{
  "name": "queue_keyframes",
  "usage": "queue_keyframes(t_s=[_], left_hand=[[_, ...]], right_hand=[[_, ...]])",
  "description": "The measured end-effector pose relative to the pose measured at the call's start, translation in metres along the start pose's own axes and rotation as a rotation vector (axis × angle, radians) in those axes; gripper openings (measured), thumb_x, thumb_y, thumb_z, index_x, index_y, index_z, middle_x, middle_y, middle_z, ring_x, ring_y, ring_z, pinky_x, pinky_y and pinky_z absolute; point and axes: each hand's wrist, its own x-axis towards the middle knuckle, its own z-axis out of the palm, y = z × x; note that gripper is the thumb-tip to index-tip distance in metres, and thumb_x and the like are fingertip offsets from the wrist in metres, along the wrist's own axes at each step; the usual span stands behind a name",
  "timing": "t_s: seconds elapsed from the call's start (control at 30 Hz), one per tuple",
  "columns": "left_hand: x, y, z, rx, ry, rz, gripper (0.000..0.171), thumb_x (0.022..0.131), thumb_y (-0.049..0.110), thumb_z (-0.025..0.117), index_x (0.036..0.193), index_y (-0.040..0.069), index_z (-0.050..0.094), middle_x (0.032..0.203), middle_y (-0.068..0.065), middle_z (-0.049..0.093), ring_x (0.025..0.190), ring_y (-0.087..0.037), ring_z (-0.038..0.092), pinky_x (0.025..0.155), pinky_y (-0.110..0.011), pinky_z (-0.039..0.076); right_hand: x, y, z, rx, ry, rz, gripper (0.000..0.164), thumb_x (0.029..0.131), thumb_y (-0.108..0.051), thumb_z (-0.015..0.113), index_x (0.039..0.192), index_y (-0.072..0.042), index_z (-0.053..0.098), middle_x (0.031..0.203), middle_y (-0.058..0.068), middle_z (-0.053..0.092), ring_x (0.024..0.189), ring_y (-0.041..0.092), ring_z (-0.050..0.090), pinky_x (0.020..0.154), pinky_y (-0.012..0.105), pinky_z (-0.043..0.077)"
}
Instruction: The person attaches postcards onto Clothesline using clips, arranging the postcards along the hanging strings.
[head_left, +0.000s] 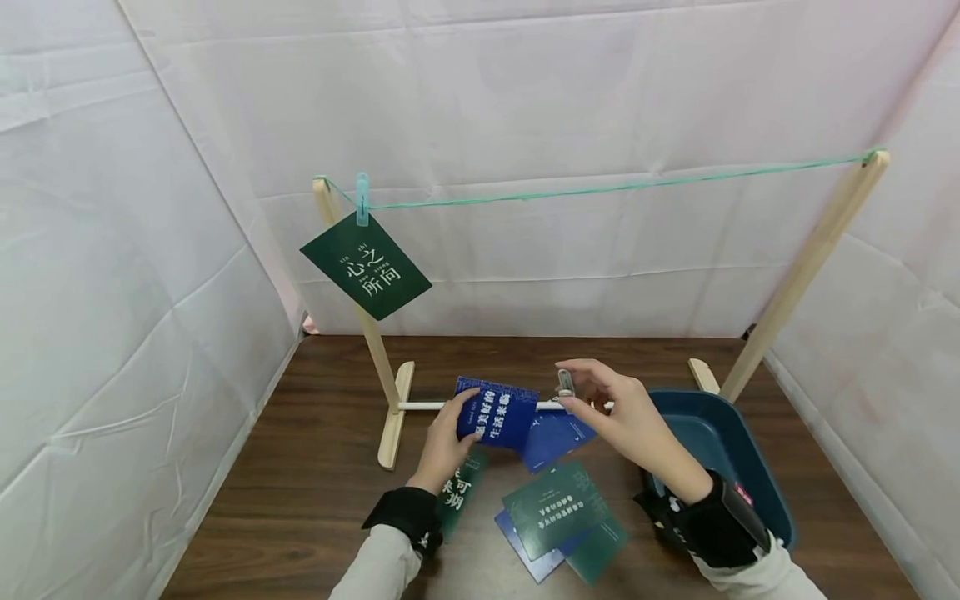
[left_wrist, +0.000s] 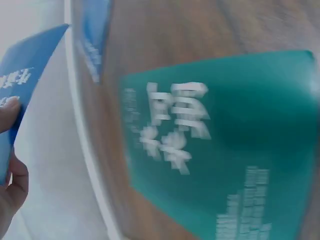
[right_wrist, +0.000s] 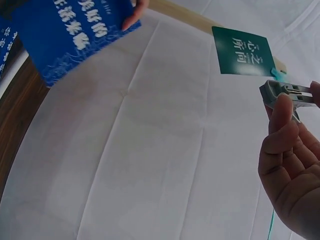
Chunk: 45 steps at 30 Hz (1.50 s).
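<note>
My left hand (head_left: 444, 446) grips a blue card (head_left: 512, 421) with white lettering by its left edge, raised above the table. My right hand (head_left: 628, 421) pinches a grey clothespin (head_left: 566, 383) between thumb and fingers, a little right of that card. The right wrist view shows this clothespin (right_wrist: 282, 94) close up, apart from the card. Beyond the hands, a green cord (head_left: 540, 197) runs between two wooden posts. A light-blue clothespin (head_left: 363, 200) near its left end holds a dark green card (head_left: 348, 267), which hangs tilted.
Several green and blue cards lie on the brown table, among them an overlapping pile with a green card (head_left: 555, 504) on top. A dark blue plastic bin (head_left: 753, 450) stands at the right, partly behind the right forearm. A white rod (head_left: 422, 406) joins the posts' feet.
</note>
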Motion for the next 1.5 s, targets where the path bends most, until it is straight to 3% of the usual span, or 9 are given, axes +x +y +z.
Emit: queue_keyframes(t_s=[0.13,0.37,0.5,0.6,0.7,0.83,0.97,1.13,1.5], left_hand=[[0.010,0.013,-0.014,0.002,-0.027,0.057,0.049,0.083,-0.002,0.067,0.127,0.014,0.053,0.118,-0.016,0.055,0.112,-0.035,0.057,0.089,-0.046,0.049],[0.034,0.042,-0.045,-0.020,-0.097,0.119,0.054,0.083,-0.005,0.063,0.132,0.011,0.045,0.129,-0.018,0.051,0.100,-0.032,0.061,0.076,-0.039,0.049],[0.046,0.060,-0.068,-0.022,0.022,0.187,0.057,0.083,-0.002,0.068,0.133,0.013,0.045,0.112,-0.016,0.062,0.083,-0.024,0.063,0.067,-0.031,0.048],[0.054,0.071,-0.086,-0.145,0.115,0.202,0.065,0.082,-0.001,0.069,0.138,0.013,0.040,0.093,-0.017,0.067,0.061,-0.016,0.052,0.055,-0.025,0.040],[0.061,0.080,-0.100,-0.360,0.171,0.153,0.073,0.083,-0.001,0.069,0.143,0.013,0.032,0.080,-0.022,0.064,0.054,-0.008,0.043,0.054,-0.020,0.035],[0.070,0.089,-0.114,-0.564,0.277,0.043,0.058,0.084,-0.003,0.067,0.136,0.004,0.042,0.084,-0.030,0.065,0.059,0.000,0.054,0.058,-0.016,0.043],[0.081,0.097,-0.127,-0.605,0.446,-0.006,0.030,0.085,-0.001,0.066,0.113,-0.005,0.058,0.088,-0.019,0.070,0.069,0.002,0.061,0.063,-0.015,0.047],[0.095,0.105,-0.139,-0.676,0.617,-0.001,0.014,0.086,0.003,0.066,0.096,-0.005,0.063,0.073,0.009,0.067,0.064,0.000,0.056,0.057,-0.015,0.040],[0.107,0.111,-0.143,-0.833,0.749,-0.027,0.011,0.088,-0.001,0.061,0.099,-0.004,0.061,0.076,0.005,0.069,0.069,-0.003,0.061,0.065,-0.019,0.048]], right_hand=[[0.003,0.000,-0.001,-0.014,0.011,0.016,0.031,0.090,-0.006,0.062,0.120,-0.005,0.057,0.080,0.001,0.060,0.057,0.000,0.043,0.049,0.020,0.038],[0.007,-0.003,-0.001,-0.016,-0.026,0.050,0.026,0.103,-0.015,0.036,0.125,-0.005,0.043,0.081,0.008,0.050,0.068,0.014,0.048,0.063,0.029,0.042],[0.016,-0.006,-0.002,0.002,-0.015,0.030,0.024,0.104,-0.018,0.034,0.121,-0.004,0.044,0.063,0.001,0.039,0.054,0.011,0.038,0.055,0.028,0.037],[0.030,-0.006,-0.003,0.030,-0.041,-0.002,0.024,0.102,-0.017,0.040,0.121,-0.002,0.046,0.065,-0.001,0.037,0.053,0.006,0.031,0.053,0.025,0.031],[0.048,-0.007,-0.005,0.021,-0.068,-0.047,0.026,0.097,-0.013,0.052,0.121,-0.002,0.052,0.081,0.006,0.055,0.064,0.007,0.044,0.061,0.024,0.040],[0.075,-0.018,-0.012,-0.001,-0.067,-0.111,0.034,0.088,-0.008,0.065,0.121,-0.001,0.059,0.106,0.015,0.067,0.086,0.018,0.061,0.080,0.034,0.050],[0.109,-0.042,-0.018,0.012,-0.057,-0.117,0.036,0.087,-0.008,0.066,0.120,0.004,0.058,0.112,0.020,0.066,0.098,0.029,0.063,0.088,0.041,0.050],[0.152,-0.076,-0.029,-0.028,-0.067,-0.138,0.031,0.091,-0.012,0.062,0.115,0.007,0.058,0.102,0.021,0.066,0.090,0.028,0.062,0.081,0.035,0.051],[0.219,-0.100,-0.021,0.049,0.154,-0.087,0.021,0.094,-0.010,0.058,0.106,0.007,0.062,0.097,0.020,0.066,0.084,0.024,0.060,0.079,0.022,0.045]])
